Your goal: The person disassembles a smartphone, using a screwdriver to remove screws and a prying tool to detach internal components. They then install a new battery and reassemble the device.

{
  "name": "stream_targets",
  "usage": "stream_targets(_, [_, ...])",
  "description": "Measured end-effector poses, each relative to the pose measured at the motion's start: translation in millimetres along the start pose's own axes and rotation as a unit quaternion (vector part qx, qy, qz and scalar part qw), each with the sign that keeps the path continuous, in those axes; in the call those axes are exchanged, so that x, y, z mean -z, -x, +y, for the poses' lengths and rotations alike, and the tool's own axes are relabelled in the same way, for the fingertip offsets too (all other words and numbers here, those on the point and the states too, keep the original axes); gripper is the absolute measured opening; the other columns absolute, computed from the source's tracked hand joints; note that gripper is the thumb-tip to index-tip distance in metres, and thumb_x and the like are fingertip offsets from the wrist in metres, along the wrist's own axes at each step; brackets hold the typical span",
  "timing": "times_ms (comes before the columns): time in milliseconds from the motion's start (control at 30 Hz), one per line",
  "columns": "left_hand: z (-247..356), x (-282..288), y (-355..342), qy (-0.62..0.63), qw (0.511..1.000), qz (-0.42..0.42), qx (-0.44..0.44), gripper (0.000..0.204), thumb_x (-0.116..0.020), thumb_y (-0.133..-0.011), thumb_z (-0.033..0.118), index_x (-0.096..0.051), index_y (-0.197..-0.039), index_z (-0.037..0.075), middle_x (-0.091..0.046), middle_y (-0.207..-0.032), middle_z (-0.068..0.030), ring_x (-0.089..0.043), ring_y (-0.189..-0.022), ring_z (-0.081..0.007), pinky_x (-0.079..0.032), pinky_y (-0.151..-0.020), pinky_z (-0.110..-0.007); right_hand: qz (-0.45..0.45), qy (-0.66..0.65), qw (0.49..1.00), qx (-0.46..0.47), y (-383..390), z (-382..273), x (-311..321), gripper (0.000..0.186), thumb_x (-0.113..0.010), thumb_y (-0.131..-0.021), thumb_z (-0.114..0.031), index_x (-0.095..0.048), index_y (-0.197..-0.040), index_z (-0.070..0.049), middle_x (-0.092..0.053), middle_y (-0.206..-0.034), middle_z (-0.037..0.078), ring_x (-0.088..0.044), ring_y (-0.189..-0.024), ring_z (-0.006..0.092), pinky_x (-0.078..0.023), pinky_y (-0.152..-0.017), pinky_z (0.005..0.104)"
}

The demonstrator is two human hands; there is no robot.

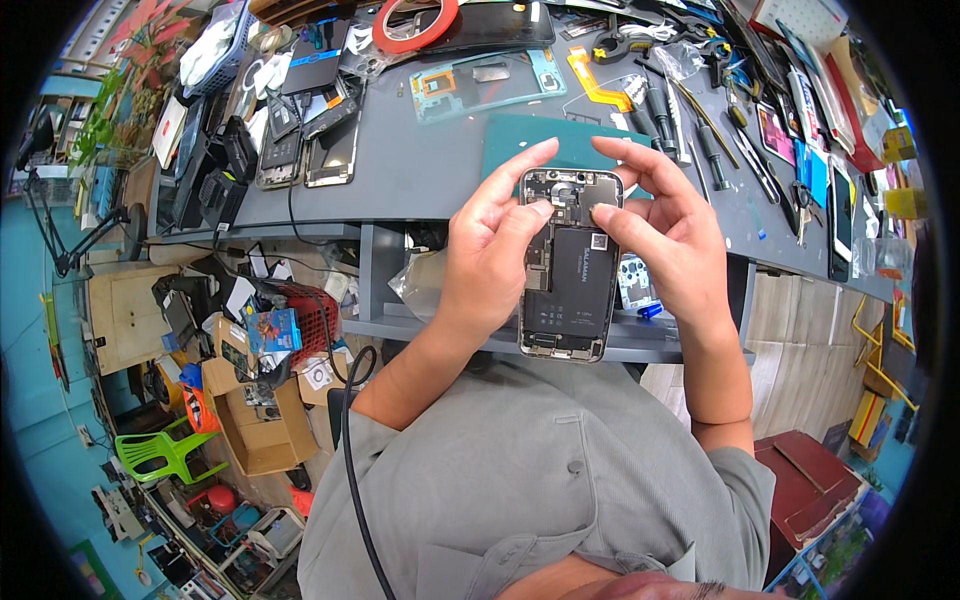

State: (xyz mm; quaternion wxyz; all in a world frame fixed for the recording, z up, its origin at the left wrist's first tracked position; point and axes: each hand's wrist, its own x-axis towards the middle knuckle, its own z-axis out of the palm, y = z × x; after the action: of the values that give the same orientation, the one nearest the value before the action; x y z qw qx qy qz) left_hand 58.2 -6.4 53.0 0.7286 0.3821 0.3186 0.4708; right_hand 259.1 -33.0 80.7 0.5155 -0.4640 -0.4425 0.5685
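Observation:
An opened smartphone (537,265) is held over the desk's front edge, its insides facing up. The black battery (570,300) fills much of its lower part, and small boards and metal covers lie at the upper end. My left hand (487,250) grips the phone's left side, its thumb on the upper left parts and its index finger raised beyond the top edge. On the other side my right hand (672,240) holds the phone too, with its thumb pressing at the upper right and its index finger lifted and curved. Behind the phone, the remaining fingers are partly hidden.
A green mat (510,135) lies on the grey desk (400,190). Opened phones (332,155) are at the left, a light blue phone frame (490,85) and red tape roll (415,25) at the back. Screwdrivers (712,157) and tweezers crowd the right. An open drawer (400,328) sits below.

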Motion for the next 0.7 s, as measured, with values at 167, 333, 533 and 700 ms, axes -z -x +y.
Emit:
stream_targets(167, [2.7, -2.3, 1.9, -0.027, 1.0, -0.005, -0.009, 0.056, -0.055, -0.111, -0.001, -0.049, -0.167, -0.004, -0.079, -0.122, -0.0127, -0.072, -0.102, -0.0072, -0.059, -0.09, -0.025, 0.002, 0.002, 1.0, 0.007, 0.5, 0.1, -1.0, 0.057, -0.073, -0.102, 0.004, -0.058, -0.157, 0.003, -0.06, -0.119, 0.002, -0.071, -0.085, 0.0053, -0.055, -0.065, 0.0229])
stream_targets(333, [2.5, -1.5, 1.8, -0.027, 0.999, -0.013, -0.012, 0.055, -0.055, -0.112, -0.001, -0.049, -0.166, -0.004, -0.079, -0.122, -0.0134, -0.073, -0.103, -0.0078, -0.06, -0.09, -0.025, 0.002, 0.001, 1.0, 0.005, 1.4, -1.0, -1.1, 0.057, -0.074, -0.102, 0.003, -0.058, -0.157, 0.002, -0.061, -0.118, 0.002, -0.072, -0.086, 0.0056, -0.056, -0.065, 0.0229])
stream_targets(533, [1.1, -2.5, 1.2, -0.024, 1.0, -0.005, -0.012, 0.052, -0.055, -0.115, 0.0, -0.049, -0.166, -0.004, -0.078, -0.123, -0.013, -0.072, -0.104, -0.0075, -0.06, -0.09, -0.025, -0.001, -0.002, 1.0, 0.006, 1.7, -0.3, -0.7, 0.057, -0.074, -0.102, 0.003, -0.058, -0.157, 0.002, -0.061, -0.118, 0.002, -0.074, -0.088, 0.0067, -0.058, -0.065, 0.0225])
stream_targets(700, [0.6, -2.0, 1.7, -0.028, 0.999, -0.009, -0.015, 0.051, -0.055, -0.115, -0.001, -0.049, -0.166, -0.004, -0.078, -0.122, -0.012, -0.072, -0.104, -0.0071, -0.06, -0.089, -0.025, 0.0, -0.002, 1.0, 0.005, 1.7, -0.8, -1.5, 0.056, -0.074, -0.102, 0.003, -0.059, -0.156, 0.002, -0.061, -0.117, 0.001, -0.073, -0.087, 0.0062, -0.058, -0.064, 0.0224])
